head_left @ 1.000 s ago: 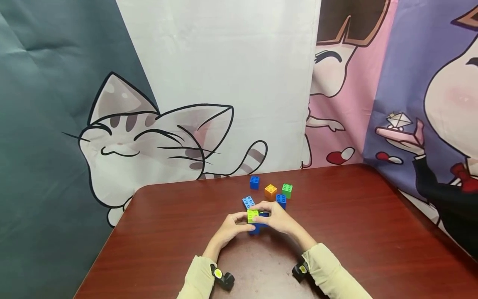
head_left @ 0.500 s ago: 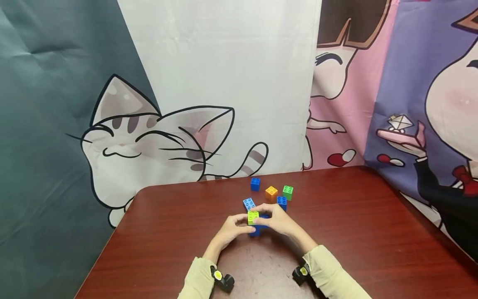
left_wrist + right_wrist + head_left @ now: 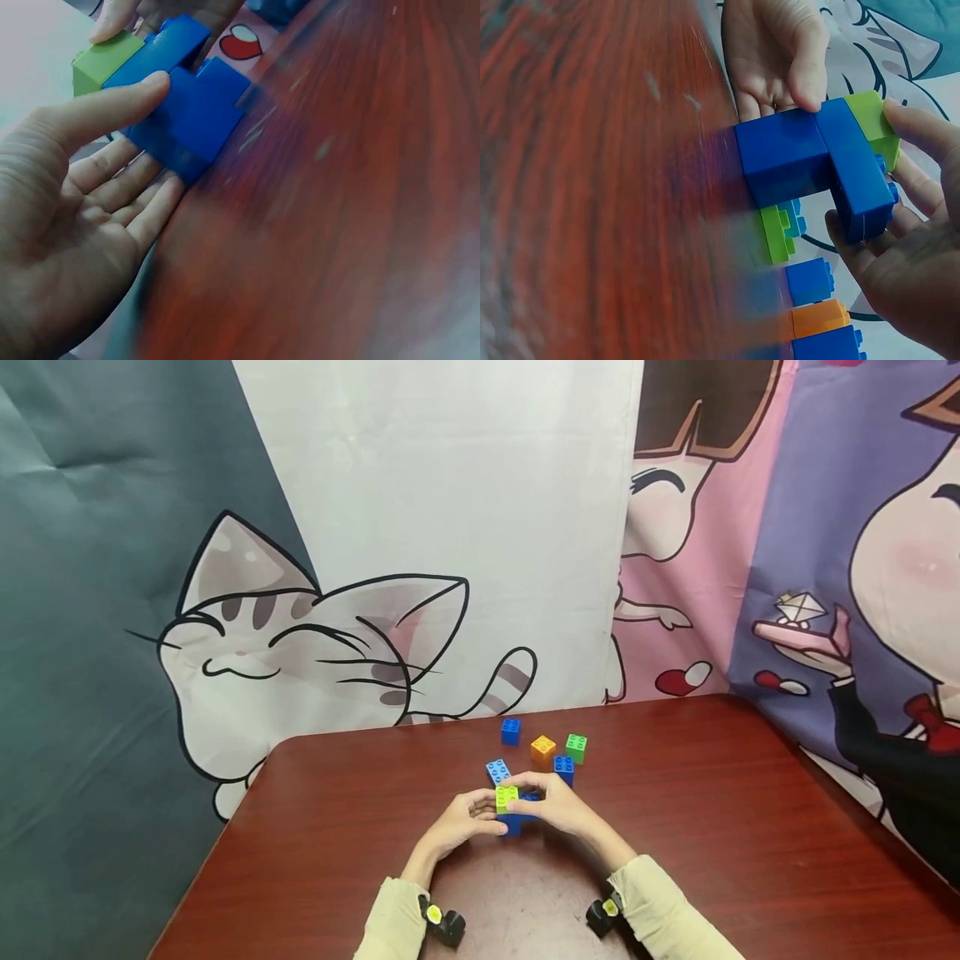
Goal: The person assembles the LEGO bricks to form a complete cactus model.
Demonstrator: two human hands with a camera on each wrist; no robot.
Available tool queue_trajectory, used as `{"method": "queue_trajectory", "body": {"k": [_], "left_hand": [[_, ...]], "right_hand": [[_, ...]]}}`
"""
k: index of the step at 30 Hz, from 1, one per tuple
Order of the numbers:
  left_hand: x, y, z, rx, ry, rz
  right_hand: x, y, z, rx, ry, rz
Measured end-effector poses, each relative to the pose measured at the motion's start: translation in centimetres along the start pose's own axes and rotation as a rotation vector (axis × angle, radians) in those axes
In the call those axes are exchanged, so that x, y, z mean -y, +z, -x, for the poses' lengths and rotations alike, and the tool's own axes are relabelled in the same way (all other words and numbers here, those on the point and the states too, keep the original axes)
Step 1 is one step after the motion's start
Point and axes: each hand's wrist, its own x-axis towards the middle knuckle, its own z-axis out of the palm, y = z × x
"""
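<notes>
Between the two hands stands a stack of blue toy building bricks (image 3: 196, 112) on the table, with a lime green brick (image 3: 507, 798) on its top. My left hand (image 3: 454, 823) holds the lower blue part, its thumb on the near face and its fingers behind. My right hand (image 3: 558, 802) grips the upper part. Its thumb rests on the lime green brick in the right wrist view, and its other fingers curl by the end of an upper blue brick (image 3: 859, 172) that juts out sideways. In the head view the right hand hides part of that brick.
Beyond the hands lie a light blue brick (image 3: 498, 772), a blue brick (image 3: 511, 732), an orange brick (image 3: 543, 749), a green brick (image 3: 575, 747) and another blue brick (image 3: 563, 768). A printed cloth (image 3: 450, 485) hangs behind the brown table (image 3: 360, 793).
The left thumb has shifted slightly down and left along the stack. The right hand stays at the lime green brick, and the loose bricks keep their places.
</notes>
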Motion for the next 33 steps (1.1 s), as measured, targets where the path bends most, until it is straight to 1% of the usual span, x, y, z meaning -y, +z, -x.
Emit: {"method": "queue_trajectory", "body": {"k": [3,6,8,11,16,18,21,23,26,28,30,33], "left_hand": [[-0.2,-0.3,-0.1,0.007,-0.004,0.0],[0.0,-0.5,0.2,-0.014,-0.003,-0.002],[0.1,-0.5,0.1,-0.043,0.003,-0.013],[0.0,-0.5,-0.1,-0.122,0.0,-0.03],[-0.2,-0.2,-1.0,-0.313,0.008,-0.033],[-0.1,-0.1,-1.2,-0.383,-0.007,-0.035],[0.1,0.0,-1.9,-0.454,-0.044,-0.065],[0.1,0.0,-2.3,-0.478,-0.073,-0.093],[0.1,0.2,-3.1,-0.494,-0.09,-0.167],[0.1,0.2,-3.7,-0.493,-0.092,-0.208],[0.2,0.2,-4.1,-0.489,-0.094,-0.23],[0.3,0.1,-4.5,-0.473,-0.088,-0.237]], "right_hand": [[0.0,-0.2,0.1,0.004,-0.015,0.0],[-0.1,0.0,0.1,0.007,-0.016,0.002],[-0.2,0.1,0.1,0.002,-0.006,0.006],[-0.2,0.0,0.1,-0.001,0.002,0.014],[0.0,0.0,0.0,-0.01,0.016,0.011],[0.0,0.1,0.0,-0.014,0.021,0.005],[-0.2,0.1,0.0,-0.018,-0.001,-0.005],[-0.4,0.2,0.1,-0.016,-0.015,-0.012],[-0.5,0.2,0.0,-0.016,-0.023,-0.026],[-0.5,0.3,0.0,-0.023,-0.023,-0.032],[-0.5,0.3,0.0,-0.026,-0.019,-0.034],[-0.5,0.2,0.1,-0.026,-0.009,-0.025]]}}
